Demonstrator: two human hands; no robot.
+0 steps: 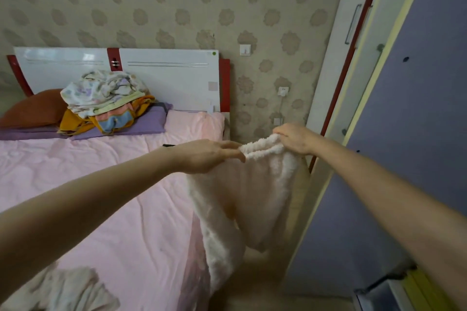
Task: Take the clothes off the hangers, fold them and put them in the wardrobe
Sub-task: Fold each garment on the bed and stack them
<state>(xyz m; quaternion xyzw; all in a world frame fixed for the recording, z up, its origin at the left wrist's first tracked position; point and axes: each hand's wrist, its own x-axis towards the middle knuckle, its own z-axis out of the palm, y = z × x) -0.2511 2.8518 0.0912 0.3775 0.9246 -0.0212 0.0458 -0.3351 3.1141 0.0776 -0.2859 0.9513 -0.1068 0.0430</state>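
I am holding a fluffy white fleece garment (pixel 242 199) up in the air just off the right edge of the pink-quilted bed (pixel 121 197), between the bed and the lilac wardrobe door (pixel 404 134). My left hand (pixel 207 156) is pinching one end of its top edge between thumb and nearly straight fingers, and my right hand (pixel 294 137) is gripping the other end with fingers curled over the fleece. The cloth is hanging down freely from both grips, partly draping against the bed's side. No hanger shows in it, so I judge that I am at the folding step, shaking it out flat. Next I should be laying it on the quilt near the right edge, or bringing my hands together to halve it, keeping the top edge taut. A heap of mixed coloured clothes (pixel 106 101) is sitting at the head of the bed by the white headboard (pixel 171 76), and another pale crumpled cloth (pixel 73 290) is lying at the near left corner.
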